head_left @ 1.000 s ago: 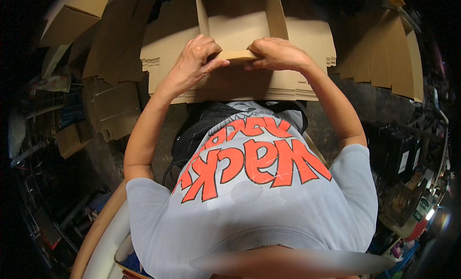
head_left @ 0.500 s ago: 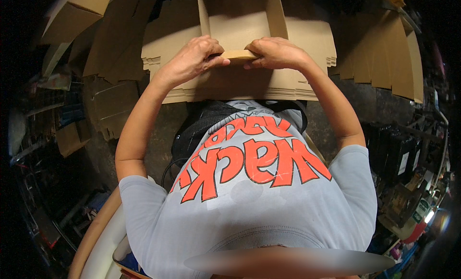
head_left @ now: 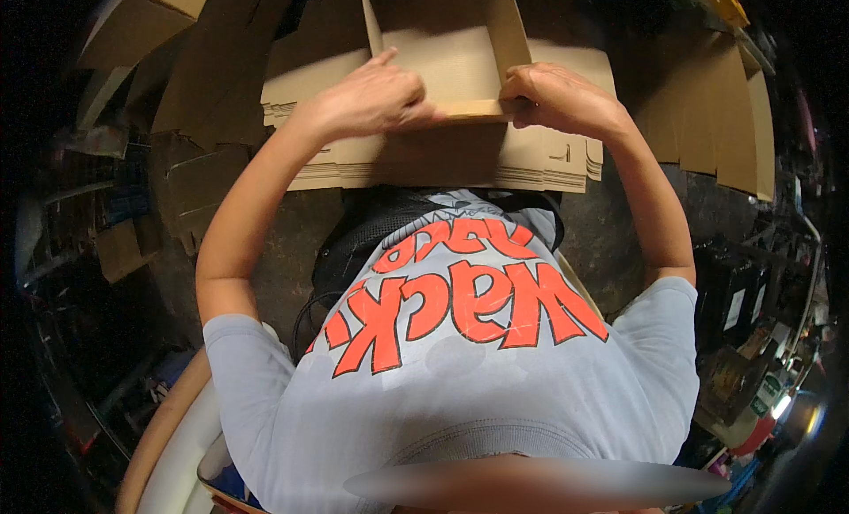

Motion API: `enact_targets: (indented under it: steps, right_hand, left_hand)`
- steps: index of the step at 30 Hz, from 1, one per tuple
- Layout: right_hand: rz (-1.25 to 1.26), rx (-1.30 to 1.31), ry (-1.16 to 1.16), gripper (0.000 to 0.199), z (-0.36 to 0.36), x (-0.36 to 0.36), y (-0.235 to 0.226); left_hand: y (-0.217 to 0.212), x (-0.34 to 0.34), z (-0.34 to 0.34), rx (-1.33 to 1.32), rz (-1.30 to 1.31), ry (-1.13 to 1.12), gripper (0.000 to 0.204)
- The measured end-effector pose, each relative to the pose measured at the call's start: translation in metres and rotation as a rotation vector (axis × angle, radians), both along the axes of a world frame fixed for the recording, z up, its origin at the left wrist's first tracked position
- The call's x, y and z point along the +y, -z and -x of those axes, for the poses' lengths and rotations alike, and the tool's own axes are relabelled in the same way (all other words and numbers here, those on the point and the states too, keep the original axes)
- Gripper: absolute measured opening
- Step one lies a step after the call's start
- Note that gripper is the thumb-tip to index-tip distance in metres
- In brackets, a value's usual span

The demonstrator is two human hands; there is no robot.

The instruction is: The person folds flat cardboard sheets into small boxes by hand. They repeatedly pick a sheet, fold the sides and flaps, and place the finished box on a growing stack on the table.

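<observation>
A brown cardboard box [head_left: 435, 59], partly folded up, stands in front of me with its side walls raised. Its near wall has a folded top edge [head_left: 478, 110] that runs between my hands. At the left end of this edge, my left hand [head_left: 378, 97] is closed, slightly blurred, one finger sticking out toward the box's left wall. My right hand [head_left: 566, 98] grips the near right corner, its fingers bent over the edge and the thumb below. Under the box lies a stack of flat cardboard sheets [head_left: 354, 174].
More cardboard pieces stand to the left [head_left: 199, 98] and right [head_left: 699, 107]. Long rolls [head_left: 181, 452] lean at the lower left. Dark wrapped packages [head_left: 730, 293] sit at the right, above a cluttered area.
My hands have moved apart along the near wall's edge, the right hand out to the corner. One left finger now sticks out. The top sheets of the stack have shifted slightly.
</observation>
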State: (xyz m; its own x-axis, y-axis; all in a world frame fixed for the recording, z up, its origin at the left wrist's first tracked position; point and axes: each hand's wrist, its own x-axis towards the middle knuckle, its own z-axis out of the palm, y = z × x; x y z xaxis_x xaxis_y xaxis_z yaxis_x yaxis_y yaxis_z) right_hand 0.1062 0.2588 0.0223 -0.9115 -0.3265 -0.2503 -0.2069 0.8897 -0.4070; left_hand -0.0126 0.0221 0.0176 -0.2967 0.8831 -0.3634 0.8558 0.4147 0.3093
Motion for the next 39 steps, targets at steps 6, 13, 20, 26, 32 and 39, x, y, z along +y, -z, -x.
enact_targets:
  steps: [6, 13, 20, 26, 32, 39]
  right_hand:
    - [0.112, -0.020, 0.015, 0.019, 0.006, 0.002, 0.002]
    - [0.431, 0.049, 0.122, 0.026, -0.008, 0.005, 0.013]
    - [0.375, -0.050, 0.127, 0.028, -0.002, 0.011, 0.015]
    - [0.342, -0.077, 0.092, 0.024, -0.001, 0.007, 0.008]
    - [0.139, 0.037, 0.025, 0.017, -0.007, 0.001, 0.004]
    - [0.079, 0.067, -0.017, 0.012, -0.005, -0.002, 0.007]
  left_hand:
    - [0.028, 0.070, 0.028, -0.393, -0.268, 0.140, 0.040]
    - [0.066, 0.079, 0.023, -0.397, -0.339, 0.079, 0.050]
    - [0.070, 0.074, 0.018, -0.347, -0.346, 0.083, 0.059]
    - [0.070, 0.070, 0.014, -0.294, -0.360, 0.065, 0.056]
    - [0.059, 0.067, 0.010, -0.261, -0.453, 0.064, 0.054]
    - [0.016, -0.028, -0.019, 0.133, -0.425, 0.019, 0.036]
